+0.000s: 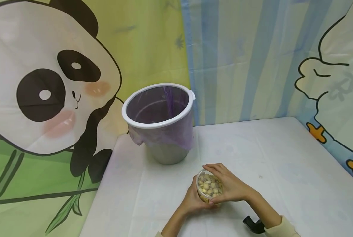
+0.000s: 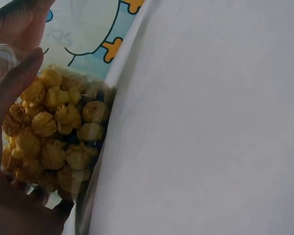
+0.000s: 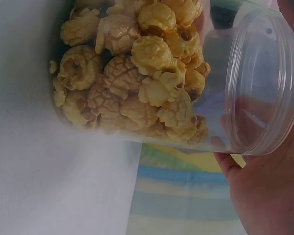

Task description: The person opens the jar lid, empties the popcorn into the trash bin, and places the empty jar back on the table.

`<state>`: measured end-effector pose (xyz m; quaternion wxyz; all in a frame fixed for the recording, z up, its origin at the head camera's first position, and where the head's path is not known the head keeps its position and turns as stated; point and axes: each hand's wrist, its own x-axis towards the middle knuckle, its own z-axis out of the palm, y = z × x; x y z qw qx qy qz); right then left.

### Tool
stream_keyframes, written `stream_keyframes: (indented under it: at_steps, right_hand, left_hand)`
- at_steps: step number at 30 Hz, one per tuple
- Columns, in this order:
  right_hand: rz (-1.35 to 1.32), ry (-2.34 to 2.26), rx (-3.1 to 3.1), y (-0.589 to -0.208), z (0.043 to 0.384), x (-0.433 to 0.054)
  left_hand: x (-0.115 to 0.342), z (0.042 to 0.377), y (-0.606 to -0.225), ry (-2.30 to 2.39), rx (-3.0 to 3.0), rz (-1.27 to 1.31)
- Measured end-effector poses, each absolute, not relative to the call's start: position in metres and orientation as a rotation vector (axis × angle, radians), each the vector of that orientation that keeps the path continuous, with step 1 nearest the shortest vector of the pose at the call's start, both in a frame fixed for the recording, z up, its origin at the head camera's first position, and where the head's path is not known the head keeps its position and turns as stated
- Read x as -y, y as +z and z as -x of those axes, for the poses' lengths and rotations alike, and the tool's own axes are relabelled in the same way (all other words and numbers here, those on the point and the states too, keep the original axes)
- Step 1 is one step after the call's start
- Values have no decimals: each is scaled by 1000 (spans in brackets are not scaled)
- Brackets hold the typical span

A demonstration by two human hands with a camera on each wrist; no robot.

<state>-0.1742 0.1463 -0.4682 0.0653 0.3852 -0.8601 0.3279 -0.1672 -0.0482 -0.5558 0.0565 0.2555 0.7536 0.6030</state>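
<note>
A clear plastic jar of popcorn (image 1: pixel 209 185) is between both hands, low over the white table. My left hand (image 1: pixel 193 198) grips the jar's side, its fingers curled round the wall. The right hand (image 1: pixel 233 185) holds the jar's top, thumb and fingers spread round the clear lid (image 3: pixel 264 83). In the right wrist view the lid sits on the jar, and golden popcorn (image 3: pixel 132 68) fills the lower part. The left wrist view shows the popcorn (image 2: pixel 54 132) through the wall, with fingers beneath it.
A grey bin (image 1: pixel 167 153) with a white rim and purple liner bag (image 1: pixel 176 133) stands at the table's back left. A black curved object (image 1: pixel 253 225) lies by the right forearm, partly hidden. Printed cartoon curtains (image 1: pixel 152 42) hang behind the white table (image 1: pixel 283 158).
</note>
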Motion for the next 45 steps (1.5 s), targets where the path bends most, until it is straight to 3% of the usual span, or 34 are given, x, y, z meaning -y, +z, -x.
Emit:
stream_keyframes:
  at_steps: [11, 20, 32, 45]
  right_hand:
    - [-1148, 1093, 2617, -465, 174, -145]
    - [-1128, 1423, 2521, -453, 176, -148]
    - [-1412, 1747, 2191, -436, 176, -157]
    - [-1479, 1860, 1987, -441, 176, -156]
  left_hand:
    - [52, 170, -548, 1793, -2340, -832]
    - [57, 168, -515, 1745, -2449, -949]
    - [52, 140, -450, 1161, -3159, -857]
    - [52, 136, -433, 994, -3254, -933]
